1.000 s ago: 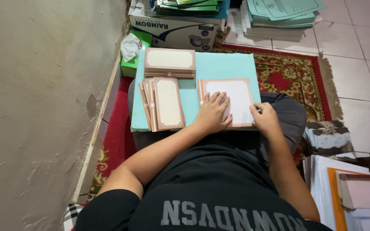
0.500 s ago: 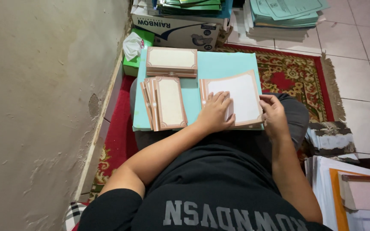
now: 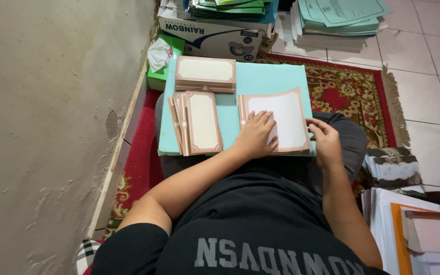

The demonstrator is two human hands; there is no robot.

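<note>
A teal board [image 3: 268,76] lies across my lap. On its right side sits a stack of white sheets with brown ornamental borders [image 3: 283,114]. My left hand [image 3: 254,136] lies flat on the stack's near left part, fingers spread. My right hand [image 3: 324,141] pinches the right edge of the top sheet, whose far right corner curls upward. A fanned pile of the same bordered sheets [image 3: 199,122] lies to the left of my left hand. Another neat stack [image 3: 204,74] rests at the board's far edge.
A plaster wall [image 3: 52,127] runs along the left. Beyond the board stand a cardboard box [image 3: 215,38], a green tissue box [image 3: 159,76] and piles of green papers [image 3: 342,20]. A red patterned rug [image 3: 355,91] covers the floor. More paper piles [image 3: 398,219] lie at right.
The top sheet of the right stack has been lifted at its right edge and now curls up. My right hand has shifted slightly right and nearer with it; my left hand stays pressed on the stack.
</note>
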